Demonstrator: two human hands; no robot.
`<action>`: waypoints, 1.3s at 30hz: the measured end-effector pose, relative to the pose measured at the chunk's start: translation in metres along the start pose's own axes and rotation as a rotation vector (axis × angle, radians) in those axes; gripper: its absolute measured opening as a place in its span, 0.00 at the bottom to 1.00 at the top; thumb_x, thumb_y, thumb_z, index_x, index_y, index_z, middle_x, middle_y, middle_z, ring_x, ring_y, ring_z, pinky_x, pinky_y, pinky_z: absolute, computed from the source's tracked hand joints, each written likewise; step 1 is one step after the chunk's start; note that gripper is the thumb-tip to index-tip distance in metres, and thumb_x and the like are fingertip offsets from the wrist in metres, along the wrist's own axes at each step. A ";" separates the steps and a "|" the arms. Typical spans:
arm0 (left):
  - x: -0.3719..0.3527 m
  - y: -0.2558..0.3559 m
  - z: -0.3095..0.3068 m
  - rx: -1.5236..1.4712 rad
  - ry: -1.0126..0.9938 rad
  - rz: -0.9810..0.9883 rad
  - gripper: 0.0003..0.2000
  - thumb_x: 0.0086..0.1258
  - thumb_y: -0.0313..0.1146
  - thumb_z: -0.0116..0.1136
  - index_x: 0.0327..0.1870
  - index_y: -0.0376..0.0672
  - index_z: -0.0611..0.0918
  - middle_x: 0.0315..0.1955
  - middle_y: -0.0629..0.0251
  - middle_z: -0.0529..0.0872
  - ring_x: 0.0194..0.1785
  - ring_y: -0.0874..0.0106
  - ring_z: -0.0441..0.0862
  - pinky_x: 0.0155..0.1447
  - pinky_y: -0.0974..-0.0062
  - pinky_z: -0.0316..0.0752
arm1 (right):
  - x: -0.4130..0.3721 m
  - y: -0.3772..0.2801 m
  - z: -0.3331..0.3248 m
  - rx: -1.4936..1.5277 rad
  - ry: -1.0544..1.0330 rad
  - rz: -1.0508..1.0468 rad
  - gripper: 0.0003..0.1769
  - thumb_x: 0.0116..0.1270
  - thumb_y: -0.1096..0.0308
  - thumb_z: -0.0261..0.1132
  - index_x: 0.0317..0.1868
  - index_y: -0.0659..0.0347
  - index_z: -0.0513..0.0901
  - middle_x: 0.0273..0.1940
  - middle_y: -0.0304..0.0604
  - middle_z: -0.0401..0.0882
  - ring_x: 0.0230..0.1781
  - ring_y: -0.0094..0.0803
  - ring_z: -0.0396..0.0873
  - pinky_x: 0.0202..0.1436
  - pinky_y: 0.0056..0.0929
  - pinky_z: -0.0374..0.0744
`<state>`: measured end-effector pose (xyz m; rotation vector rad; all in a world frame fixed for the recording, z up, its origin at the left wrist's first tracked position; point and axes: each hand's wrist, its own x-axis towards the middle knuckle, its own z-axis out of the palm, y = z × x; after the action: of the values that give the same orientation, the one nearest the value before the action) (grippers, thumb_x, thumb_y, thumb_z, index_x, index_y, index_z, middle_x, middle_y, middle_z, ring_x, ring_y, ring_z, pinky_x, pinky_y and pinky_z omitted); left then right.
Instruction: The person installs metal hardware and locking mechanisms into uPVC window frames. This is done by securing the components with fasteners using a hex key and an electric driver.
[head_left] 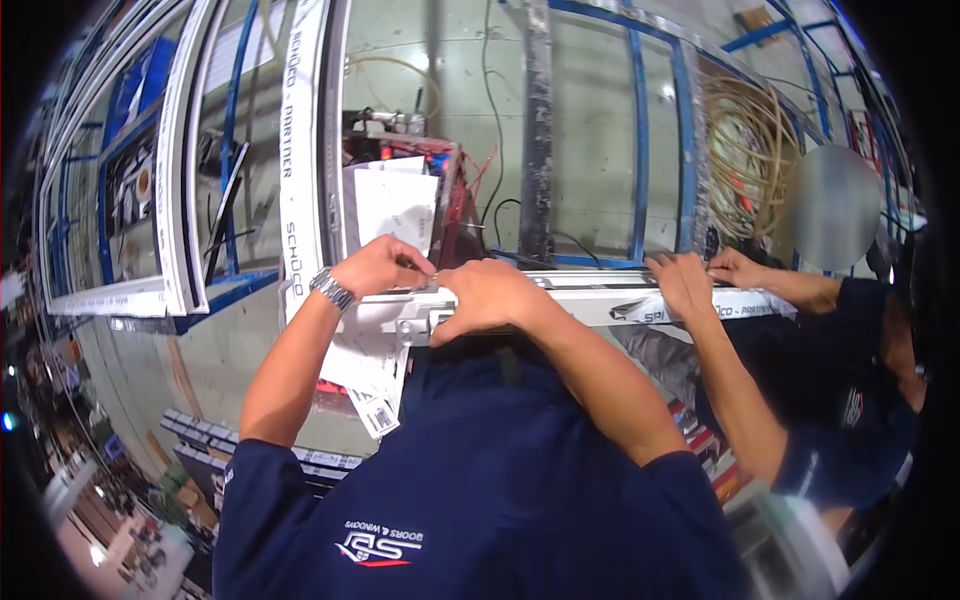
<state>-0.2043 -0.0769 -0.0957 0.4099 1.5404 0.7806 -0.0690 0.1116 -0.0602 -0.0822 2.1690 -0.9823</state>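
A white metal profile [580, 308] with printed protective film lies crosswise in front of my torso. Its left end meets a long upright white frame bar [305, 150] marked with lettering. My left hand [385, 268], with a metal watch on the wrist, is over the profile's left part. Its thumb and fingertips are pinched together, and whatever is between them is too small to make out. My right hand [490, 295] wraps over the profile just beside it, thumb on the near side and fingers over the top.
A co-worker at the right has one hand [685, 285] on the profile and another hand [735, 268] at its far end. White papers [395, 205] lie over a red toolbox [450, 190]. Coiled hose [745, 150] and blue racks [637, 140] stand beyond. Another white frame [175, 200] is at left.
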 end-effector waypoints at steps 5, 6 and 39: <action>0.005 -0.008 0.002 0.064 0.027 -0.010 0.10 0.68 0.29 0.73 0.47 0.37 0.93 0.37 0.62 0.94 0.39 0.78 0.87 0.50 0.76 0.82 | -0.001 -0.004 -0.005 0.021 -0.057 0.030 0.46 0.45 0.32 0.75 0.55 0.63 0.87 0.43 0.57 0.90 0.47 0.54 0.89 0.54 0.48 0.84; 0.005 -0.008 0.002 0.070 0.025 -0.002 0.10 0.68 0.28 0.73 0.48 0.37 0.93 0.38 0.61 0.95 0.40 0.78 0.87 0.51 0.76 0.82 | -0.001 -0.004 -0.003 0.024 -0.042 0.021 0.46 0.45 0.32 0.75 0.55 0.63 0.87 0.43 0.58 0.90 0.47 0.55 0.89 0.54 0.48 0.84; 0.015 -0.010 -0.007 0.346 -0.033 0.051 0.18 0.69 0.44 0.69 0.45 0.35 0.92 0.37 0.54 0.94 0.40 0.67 0.89 0.51 0.69 0.82 | 0.003 -0.002 -0.002 0.016 -0.034 0.021 0.47 0.45 0.33 0.75 0.55 0.64 0.86 0.44 0.58 0.90 0.48 0.55 0.88 0.55 0.47 0.83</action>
<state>-0.2113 -0.0753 -0.1132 0.7153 1.6418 0.5423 -0.0731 0.1104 -0.0599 -0.0677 2.1261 -0.9797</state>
